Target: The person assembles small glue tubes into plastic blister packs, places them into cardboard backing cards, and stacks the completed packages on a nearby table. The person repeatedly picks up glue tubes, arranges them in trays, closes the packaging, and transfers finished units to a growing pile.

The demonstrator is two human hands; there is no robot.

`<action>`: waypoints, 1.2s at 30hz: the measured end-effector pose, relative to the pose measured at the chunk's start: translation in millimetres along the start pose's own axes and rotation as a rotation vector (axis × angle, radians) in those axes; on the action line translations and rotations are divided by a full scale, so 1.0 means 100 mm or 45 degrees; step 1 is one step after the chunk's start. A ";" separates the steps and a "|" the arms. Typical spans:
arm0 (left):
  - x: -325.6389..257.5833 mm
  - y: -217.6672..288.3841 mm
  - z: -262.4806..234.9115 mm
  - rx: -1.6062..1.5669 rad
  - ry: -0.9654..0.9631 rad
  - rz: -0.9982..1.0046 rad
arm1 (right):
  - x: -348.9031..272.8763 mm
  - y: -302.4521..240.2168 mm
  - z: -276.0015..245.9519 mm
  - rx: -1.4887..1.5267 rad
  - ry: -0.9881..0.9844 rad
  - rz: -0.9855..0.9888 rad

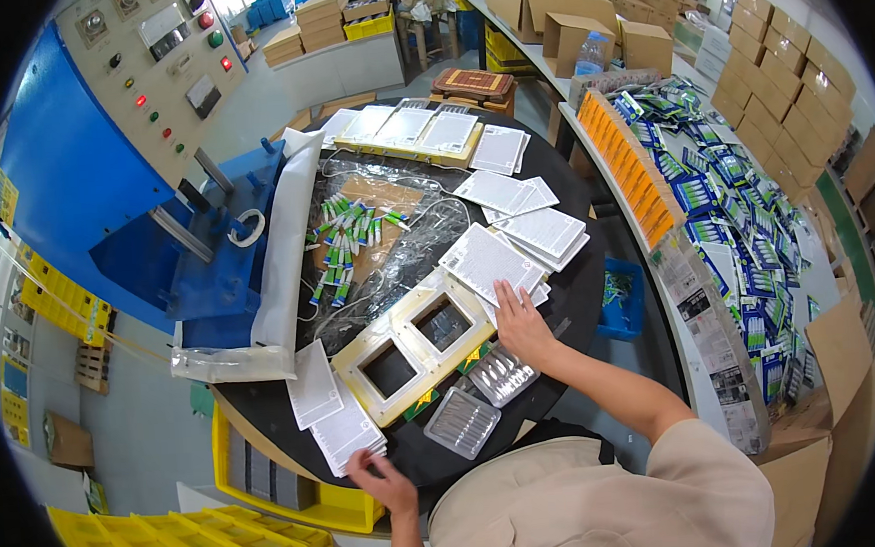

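Observation:
My right hand (524, 326) has its fingers over the near edge of a white printed card (489, 260), which lies partly across other cards. My left hand (388, 487) is at the near edge of a small pile of white cards (345, 432), fingers bent and apart. Between the hands lies a cream-coloured frame (371, 414) with two rectangular openings. Clear plastic blister trays sit beside it; one tray (504, 375) has white pieces in it, and another tray (463, 422) lies closer to me.
The black round table (579, 295) also carries green-and-white tubes (341, 244) and a second frame (420, 149) covered with cards. A blue press (225, 246) stands left. Packed blisters (746, 245) cover the right bench. Yellow crates (189, 544) stand at lower left.

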State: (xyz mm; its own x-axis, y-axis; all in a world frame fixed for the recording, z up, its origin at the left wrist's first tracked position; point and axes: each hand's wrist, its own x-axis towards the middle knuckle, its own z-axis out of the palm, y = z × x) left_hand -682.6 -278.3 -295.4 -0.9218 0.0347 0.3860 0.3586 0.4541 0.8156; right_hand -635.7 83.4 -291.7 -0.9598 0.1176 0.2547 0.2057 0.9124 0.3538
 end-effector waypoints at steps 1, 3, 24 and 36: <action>0.00 0.12 0.06 -0.024 -0.112 0.109 | 0.04 0.05 -0.03 -0.079 0.041 0.027; 0.04 0.27 0.17 -0.014 -0.298 0.338 | 0.12 0.22 -0.19 0.013 -0.064 -0.003; -0.02 0.57 0.47 0.325 -1.154 0.839 | -1.89 2.59 -0.71 2.288 2.057 1.409; 0.08 0.64 0.43 0.304 -1.416 0.586 | -0.47 -0.10 -0.21 1.004 -0.227 -0.386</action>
State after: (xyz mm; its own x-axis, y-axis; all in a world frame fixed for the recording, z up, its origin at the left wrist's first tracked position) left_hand -673.9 -210.6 -258.9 -0.3814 0.9227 -0.0562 0.7557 0.3463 0.5559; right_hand -588.6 60.7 -288.0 -0.9811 -0.1752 0.0817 -0.1930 0.9123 -0.3611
